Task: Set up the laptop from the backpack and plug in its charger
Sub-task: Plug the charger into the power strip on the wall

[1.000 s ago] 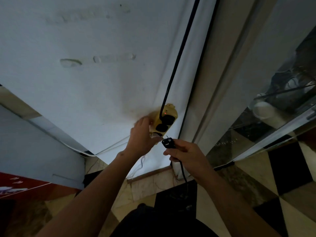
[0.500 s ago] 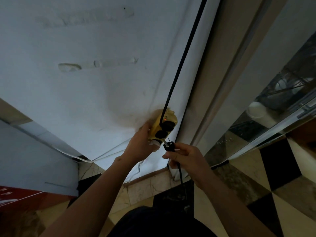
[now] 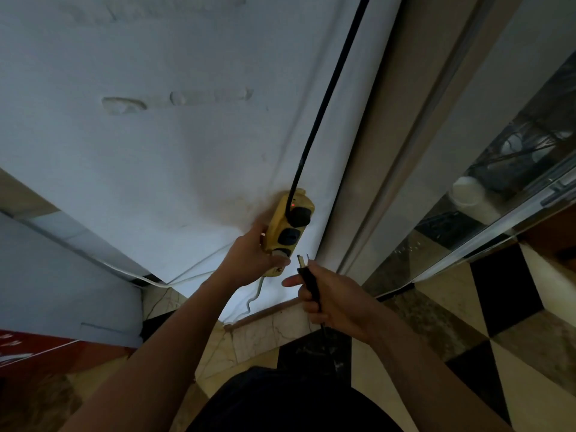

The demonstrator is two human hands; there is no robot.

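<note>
white wall (image 3: 156,166), yellow power strip (image 3: 285,232) down by the corner
left hand (image 3: 252,260) grips the strip, right hand (image 3: 336,299) holds the charger plug (image 3: 307,274) just beside its bottom socket, prongs out.

Plug (image 3: 304,265) just below power strip (image 3: 288,227).

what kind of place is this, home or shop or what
Indoors, probably a home or small shop; I cannot tell which. A yellow power strip sits against a stained white wall, the floor is black-and-cream checkered tile, and a glass-fronted cabinet stands to the right.
</note>
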